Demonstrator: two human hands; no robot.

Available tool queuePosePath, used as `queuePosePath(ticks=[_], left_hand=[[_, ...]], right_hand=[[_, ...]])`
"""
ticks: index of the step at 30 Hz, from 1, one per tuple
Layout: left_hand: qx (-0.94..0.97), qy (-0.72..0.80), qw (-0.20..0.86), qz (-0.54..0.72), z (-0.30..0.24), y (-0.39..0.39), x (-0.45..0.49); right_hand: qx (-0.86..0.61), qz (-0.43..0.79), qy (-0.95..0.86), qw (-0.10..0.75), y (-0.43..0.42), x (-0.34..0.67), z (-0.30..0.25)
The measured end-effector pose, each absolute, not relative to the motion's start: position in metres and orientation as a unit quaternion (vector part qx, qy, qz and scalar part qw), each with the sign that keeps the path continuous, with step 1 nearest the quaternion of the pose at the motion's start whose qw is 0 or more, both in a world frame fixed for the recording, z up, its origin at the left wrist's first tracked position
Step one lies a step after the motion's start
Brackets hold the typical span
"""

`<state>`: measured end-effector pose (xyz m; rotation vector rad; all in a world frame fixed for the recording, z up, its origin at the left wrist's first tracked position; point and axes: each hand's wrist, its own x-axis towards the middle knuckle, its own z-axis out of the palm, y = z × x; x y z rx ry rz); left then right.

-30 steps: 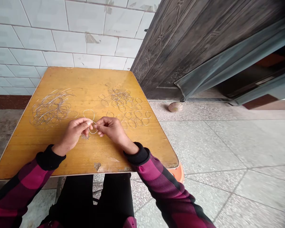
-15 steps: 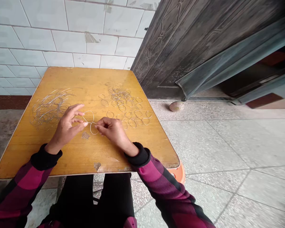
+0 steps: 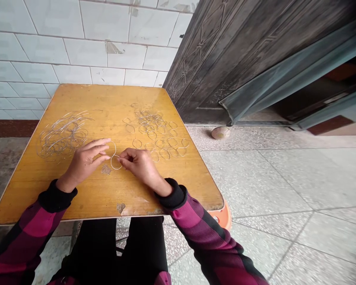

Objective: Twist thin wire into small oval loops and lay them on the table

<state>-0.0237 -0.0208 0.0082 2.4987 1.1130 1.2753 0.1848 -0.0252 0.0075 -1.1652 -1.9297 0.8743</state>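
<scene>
My right fingers [image 3: 127, 162] are pinched closed on the wire [image 3: 114, 154], just beside where its two loops meet, over the desk [image 3: 89, 194]. My left fingers [image 3: 100, 160] stand parted at the left of the upper loop; I can't tell whether they grip it. To shape it well, I'd hold the right pinch firm so the crossing can't slip, and press only lightly on the left, leaving both loops round, like the wire loops [image 3: 151, 118] piled farther right.
</scene>
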Motion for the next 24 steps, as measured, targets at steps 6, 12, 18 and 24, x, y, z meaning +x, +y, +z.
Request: queuePosePath(ticks=[6, 12, 18, 24], left_hand=[[0.85, 0.339, -0.014, 0.402, 0.0052, -0.0201, -0.0259], [0.859, 0.332, -0.042, 0.387, 0.0044, -0.0219, -0.0247], [0.857, 0.343, -0.055, 0.382, 0.0048, -0.0214, -0.0234], [0.852, 0.346, -0.062, 0.389, 0.0021, -0.02, -0.0247]], right_hand=[[-0.453, 0.345, -0.743, 0.351, -0.0248, 0.1841, 0.0072], [-0.453, 0.363, -0.734, 0.352, -0.0254, 0.1834, 0.0064], [-0.449, 0.384, -0.724, 0.356, -0.0252, 0.1828, 0.0054], [-0.445, 0.403, -0.715, 0.358, -0.0253, 0.1834, 0.005]])
